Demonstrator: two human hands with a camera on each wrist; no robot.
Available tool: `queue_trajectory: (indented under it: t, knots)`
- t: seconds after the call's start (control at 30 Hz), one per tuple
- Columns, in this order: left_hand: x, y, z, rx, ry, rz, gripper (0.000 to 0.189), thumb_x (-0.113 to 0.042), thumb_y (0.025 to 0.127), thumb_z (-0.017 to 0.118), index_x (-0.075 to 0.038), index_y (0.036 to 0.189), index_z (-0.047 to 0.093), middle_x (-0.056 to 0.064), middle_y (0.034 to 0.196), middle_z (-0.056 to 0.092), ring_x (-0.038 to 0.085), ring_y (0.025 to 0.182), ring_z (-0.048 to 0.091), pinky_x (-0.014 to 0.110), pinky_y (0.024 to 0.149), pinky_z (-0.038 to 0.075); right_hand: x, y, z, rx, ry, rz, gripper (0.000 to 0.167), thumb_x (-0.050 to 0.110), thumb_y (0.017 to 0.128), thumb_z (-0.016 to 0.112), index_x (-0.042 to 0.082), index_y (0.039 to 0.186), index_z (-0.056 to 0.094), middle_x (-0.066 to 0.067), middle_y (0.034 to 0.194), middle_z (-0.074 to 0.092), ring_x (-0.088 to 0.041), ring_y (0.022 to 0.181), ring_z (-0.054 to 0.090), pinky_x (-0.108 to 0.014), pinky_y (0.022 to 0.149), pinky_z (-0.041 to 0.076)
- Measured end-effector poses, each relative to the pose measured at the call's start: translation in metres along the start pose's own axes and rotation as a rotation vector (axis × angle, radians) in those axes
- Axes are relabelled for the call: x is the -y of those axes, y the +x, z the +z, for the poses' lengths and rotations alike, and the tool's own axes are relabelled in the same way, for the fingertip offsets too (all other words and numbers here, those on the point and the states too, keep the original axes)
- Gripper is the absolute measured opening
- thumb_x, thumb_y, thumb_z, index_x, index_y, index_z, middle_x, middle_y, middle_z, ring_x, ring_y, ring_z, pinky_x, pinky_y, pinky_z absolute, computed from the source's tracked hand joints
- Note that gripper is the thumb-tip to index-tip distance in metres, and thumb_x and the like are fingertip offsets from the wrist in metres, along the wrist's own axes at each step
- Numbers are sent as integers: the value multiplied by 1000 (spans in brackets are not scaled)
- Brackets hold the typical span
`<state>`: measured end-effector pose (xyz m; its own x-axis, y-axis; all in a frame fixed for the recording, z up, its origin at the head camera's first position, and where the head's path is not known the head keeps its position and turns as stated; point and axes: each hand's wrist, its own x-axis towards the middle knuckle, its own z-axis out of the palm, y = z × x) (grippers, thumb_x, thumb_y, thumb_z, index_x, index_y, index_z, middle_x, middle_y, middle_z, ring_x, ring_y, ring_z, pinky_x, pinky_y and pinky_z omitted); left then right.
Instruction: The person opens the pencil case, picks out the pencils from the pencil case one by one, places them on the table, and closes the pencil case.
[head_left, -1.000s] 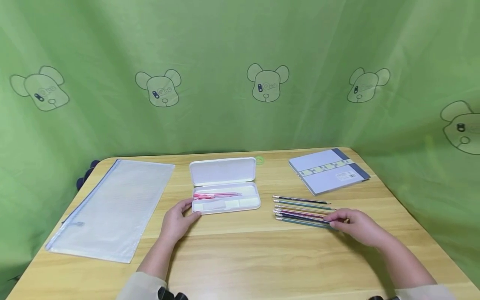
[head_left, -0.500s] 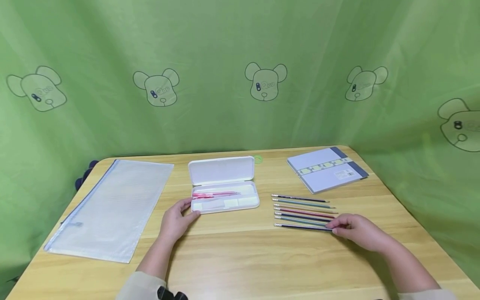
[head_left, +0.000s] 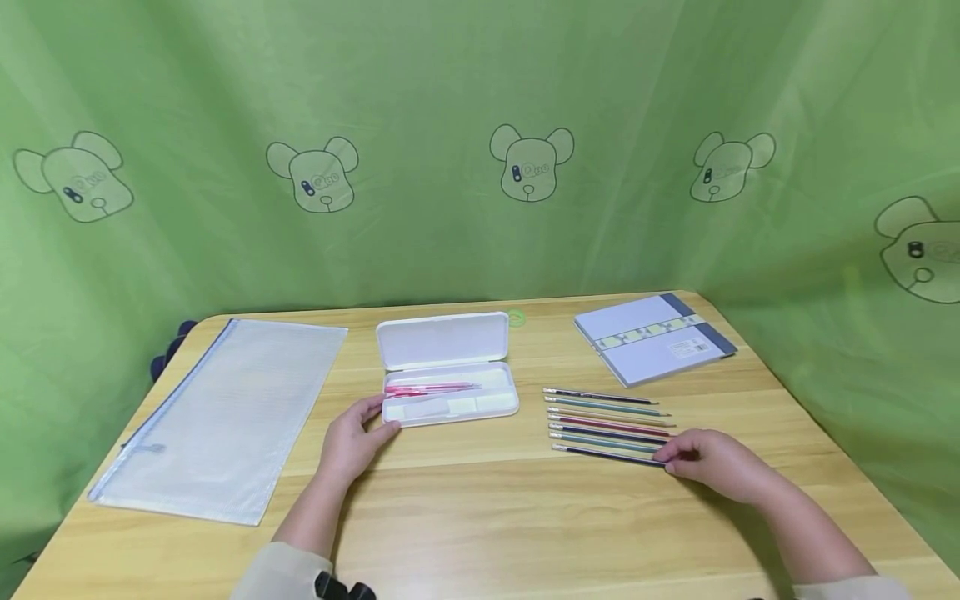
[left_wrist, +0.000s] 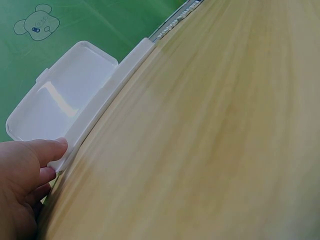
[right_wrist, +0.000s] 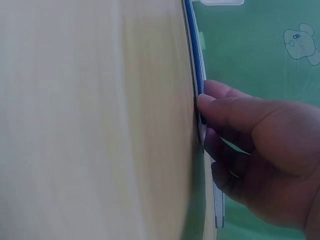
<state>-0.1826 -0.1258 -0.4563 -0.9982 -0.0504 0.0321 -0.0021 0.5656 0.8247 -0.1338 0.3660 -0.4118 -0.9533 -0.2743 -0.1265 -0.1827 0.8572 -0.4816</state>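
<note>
A white pencil case (head_left: 495, 414) stands with its lid raised, holding pink-red pens (head_left: 431, 389) in its back section. My left hand (head_left: 352, 442) grips the case's left end; in the left wrist view the thumb (left_wrist: 55, 149) lies at the front edge of the case (left_wrist: 107, 92). Several pencils (head_left: 611, 420) lie side by side to the right of the case, eraser ends to the left. Between thumb and fingers my right hand (head_left: 712, 462) pinches the dark frontmost pencil (head_left: 607, 455) near its point, which the fingers hide; the right wrist view shows this pencil (right_wrist: 196, 55) edge-on.
On the left lies a translucent zip pouch (head_left: 217, 425). A pale notebook (head_left: 652, 342) with a patterned band sits at the back right. Behind the case is a small green ring (head_left: 517, 318). Green curtain (head_left: 427, 250) hangs beyond the wooden table's (head_left: 480, 517) back edge.
The right hand has drawn the frontmost pencil toward the front, away from the bunch, and the other pencils now lie spread apart. The left hand has stayed on the case.
</note>
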Motion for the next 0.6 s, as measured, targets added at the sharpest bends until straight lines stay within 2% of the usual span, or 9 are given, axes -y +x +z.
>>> queue_trajectory:
  t: [0.17, 0.37, 0.6]
  knots:
    - [1, 1, 0, 2, -3, 5, 53, -22, 87, 74, -2, 133, 56, 17, 132, 63, 35, 134, 50, 52, 116, 34, 0, 1, 1, -4, 5, 14, 11, 12, 85, 71, 15, 95, 74, -2, 99, 74, -24, 97, 67, -35, 84, 54]
    - [1, 1, 0, 2, -2, 5, 54, -23, 86, 74, -2, 133, 57, 16, 132, 63, 35, 134, 50, 52, 116, 35, 2, 0, 0, -13, 41, 35, 20, 17, 86, 72, 9, 104, 73, 1, 93, 70, 0, 81, 58, -22, 71, 51]
    - [0, 0, 0, 3, -9, -2, 53, -22, 87, 74, -2, 133, 57, 16, 132, 63, 35, 135, 49, 52, 117, 34, 12, 5, -1, -33, 147, 61, 28, 23, 89, 70, 6, 111, 71, -3, 97, 68, -2, 79, 55, -21, 66, 52]
